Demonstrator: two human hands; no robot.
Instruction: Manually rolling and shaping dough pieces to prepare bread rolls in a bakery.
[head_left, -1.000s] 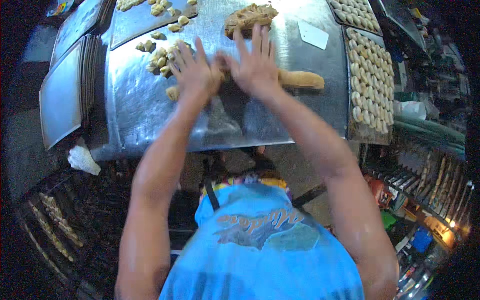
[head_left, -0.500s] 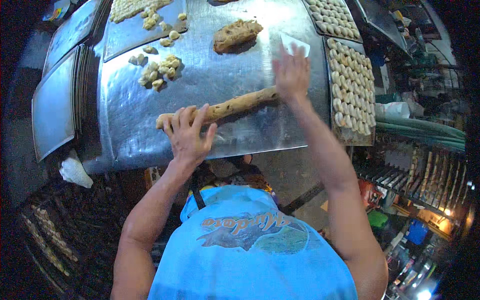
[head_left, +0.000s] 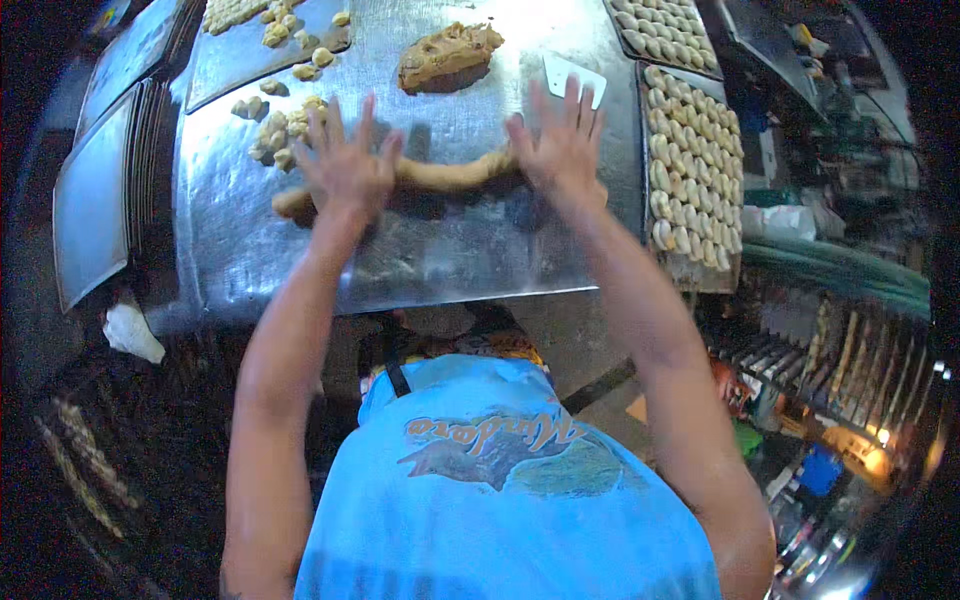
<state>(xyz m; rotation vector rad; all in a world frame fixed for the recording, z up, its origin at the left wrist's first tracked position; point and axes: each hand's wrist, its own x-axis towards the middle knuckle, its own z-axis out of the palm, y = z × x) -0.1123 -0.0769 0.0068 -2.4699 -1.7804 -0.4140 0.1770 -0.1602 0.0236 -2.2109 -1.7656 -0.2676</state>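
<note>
A long tan roll of dough [head_left: 447, 175] lies crosswise on the metal-topped table [head_left: 400, 270], bowed in its middle. My left hand [head_left: 347, 170] rests over the roll near its left end, fingers spread and palm down. Over the right part lies my right hand [head_left: 560, 145], flat with the fingers apart. Beyond the roll sits a rough brown lump of dough or filling [head_left: 448, 58]. A white flat scraper [head_left: 574, 80] lies just past my right fingertips. Small pale dough pieces [head_left: 272, 138] are heaped by my left hand, which partly hides them.
Trays of shaped pale pieces in rows stand along the right edge, one nearer [head_left: 690, 170] and one farther [head_left: 665, 30]. At the left are stacked metal trays [head_left: 95, 200]. A tray with more dough pieces [head_left: 240, 60] sits at the far left. A white cloth or bag [head_left: 133, 333] hangs below the left corner.
Both hands have spread flat; the left has moved forward, the right slightly back and left. The dough roll has shifted away from me, and it now bends where it lay nearly straight.
</note>
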